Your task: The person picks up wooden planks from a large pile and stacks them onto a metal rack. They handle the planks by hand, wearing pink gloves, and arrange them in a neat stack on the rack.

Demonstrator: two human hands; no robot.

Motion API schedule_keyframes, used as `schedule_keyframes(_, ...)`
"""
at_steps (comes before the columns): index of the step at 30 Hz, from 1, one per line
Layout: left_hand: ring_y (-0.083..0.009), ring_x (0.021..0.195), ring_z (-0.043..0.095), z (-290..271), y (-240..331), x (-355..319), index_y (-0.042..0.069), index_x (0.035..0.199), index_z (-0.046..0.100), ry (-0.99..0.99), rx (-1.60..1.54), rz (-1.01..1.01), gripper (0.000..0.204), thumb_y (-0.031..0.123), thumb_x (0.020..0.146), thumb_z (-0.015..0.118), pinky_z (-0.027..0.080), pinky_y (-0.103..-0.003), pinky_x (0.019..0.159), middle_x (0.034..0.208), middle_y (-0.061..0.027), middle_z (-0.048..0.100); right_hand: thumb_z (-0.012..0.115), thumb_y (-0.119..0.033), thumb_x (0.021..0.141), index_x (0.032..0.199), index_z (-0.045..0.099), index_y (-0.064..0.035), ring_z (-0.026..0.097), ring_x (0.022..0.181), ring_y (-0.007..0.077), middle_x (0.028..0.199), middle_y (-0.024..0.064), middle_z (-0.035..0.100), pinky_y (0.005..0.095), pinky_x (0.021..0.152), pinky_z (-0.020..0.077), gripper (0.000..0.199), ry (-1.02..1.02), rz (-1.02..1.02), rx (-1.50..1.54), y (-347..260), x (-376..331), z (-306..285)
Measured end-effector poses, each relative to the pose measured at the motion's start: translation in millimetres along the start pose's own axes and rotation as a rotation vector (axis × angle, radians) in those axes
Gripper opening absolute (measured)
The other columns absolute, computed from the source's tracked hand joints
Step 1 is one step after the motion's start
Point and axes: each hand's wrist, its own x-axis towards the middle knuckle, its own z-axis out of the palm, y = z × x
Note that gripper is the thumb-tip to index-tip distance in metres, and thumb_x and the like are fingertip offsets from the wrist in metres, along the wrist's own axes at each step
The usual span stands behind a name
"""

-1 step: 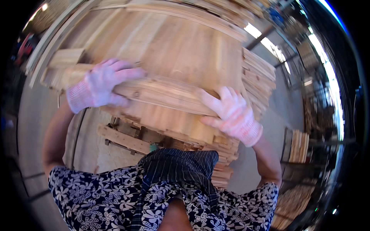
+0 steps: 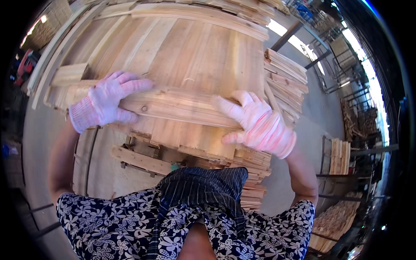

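Note:
A short stack of narrow wooden boards [image 2: 177, 108] lies crosswise over a wide layer of planks, near its front edge. My left hand [image 2: 106, 97], in a white and pink knit glove, grips the left part of these boards. Its fingers reach over the far side and its thumb lies along the near side. At the right end my right hand [image 2: 260, 123], gloved alike, holds them with fingers over the top and the thumb low on the near side. Both hands are slightly blurred. Beneath and beyond them spreads the plank layer [image 2: 195, 52], its boards side by side. Undersides of the held boards are hidden.
A short wood block [image 2: 69, 73] sits beyond my left hand. Long strips [image 2: 56, 52] run along the left edge. More stacked boards [image 2: 286, 80] stand at the right, beside a dark post [image 2: 288, 35]. Below the front edge is a wooden bar [image 2: 141, 159].
The whole view has shifted a little. Against the plank layer, the held boards and my left hand are slightly nearer to me. Both hands keep their hold.

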Motion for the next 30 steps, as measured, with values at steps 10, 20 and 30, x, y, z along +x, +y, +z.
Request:
schedule_keyframes(10, -0.0243, 0.105, 0.064, -24, 20, 91, 0.007, 0.117, 0.068, 0.013, -0.233, -0.039, 0.029, 0.019, 0.092, 0.076, 0.051, -0.037, 0.093, 0.114, -0.0129, 0.066, 0.065, -0.029, 0.1, 0.141, 0.057, -0.0043, 0.059, 0.114, 0.0355, 0.124, 0.019, 0.062, 0.0458, 0.1, 0.0499, 0.048, 0.614, 0.077, 0.371, 13, -52, 69)
schedule_keyframes(20, -0.0246, 0.109, 0.063, -13, -20, 209, 0.001, 0.116, 0.066, 0.474, -0.018, -0.163, 0.024, 0.02, 0.103, 0.064, 0.048, -0.035, 0.1, 0.109, -0.0123, 0.066, 0.067, -0.026, 0.101, 0.143, 0.059, -0.0078, 0.063, 0.116, 0.018, 0.118, 0.0053, 0.067, 0.0349, 0.1, 0.051, 0.047, 0.531, 0.191, 1.004, 60, -91, 65)
schedule_keyframes(30, -0.0268, 0.114, 0.056, -43, -33, 178, 0.001, 0.123, 0.063, 0.341, 0.221, -0.526, 0.028, 0.024, 0.108, 0.053, 0.042, -0.036, 0.107, 0.122, -0.012, 0.058, 0.06, -0.041, 0.1, 0.117, 0.071, -0.0058, 0.06, 0.081, 0.0145, 0.093, 0.0038, 0.068, 0.0328, 0.074, 0.0496, 0.041, 0.394, 1.244, 1.345, 353, -261, 222)
